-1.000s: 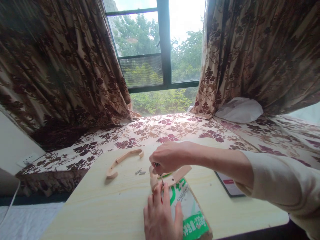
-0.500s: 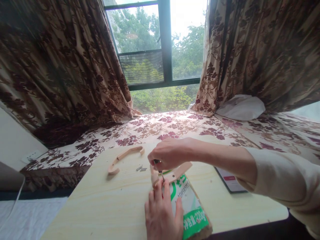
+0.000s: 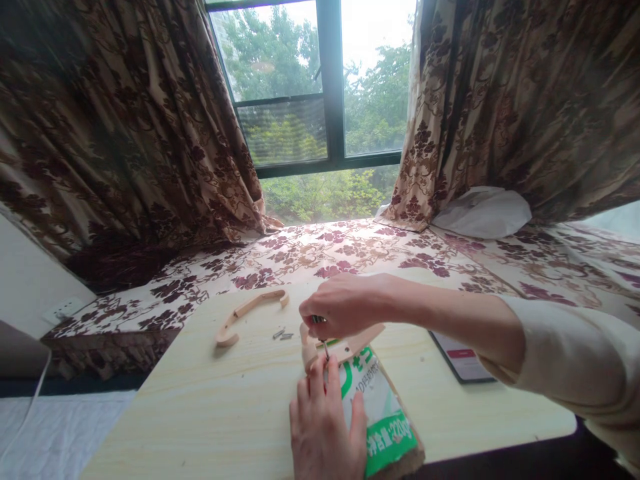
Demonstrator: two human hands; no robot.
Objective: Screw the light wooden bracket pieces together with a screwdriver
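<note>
My right hand (image 3: 333, 308) is closed round the dark handle of a screwdriver (image 3: 325, 348), whose thin shaft points down at a wooden piece (image 3: 353, 347). That curved, light wooden piece lies across the far end of a green and white package (image 3: 387, 427). With fingers spread, my left hand (image 3: 327, 423) rests on the package's left side, its fingertips against the wood beside the screwdriver tip. Left of the hands, a second curved wooden piece (image 3: 250, 307) lies on the table, and a few small metal pieces (image 3: 283, 335) lie between.
The pale wooden table (image 3: 225, 413) carries a tablet or phone (image 3: 463, 360) at the right, partly under my right forearm. Behind it is a flower-patterned ledge (image 3: 320, 250) with a white plastic bag (image 3: 485, 212), below the window and curtains.
My right hand has turned slightly on the screwdriver and shifted a little to the right. My left hand, the package and the loose pieces stay in place.
</note>
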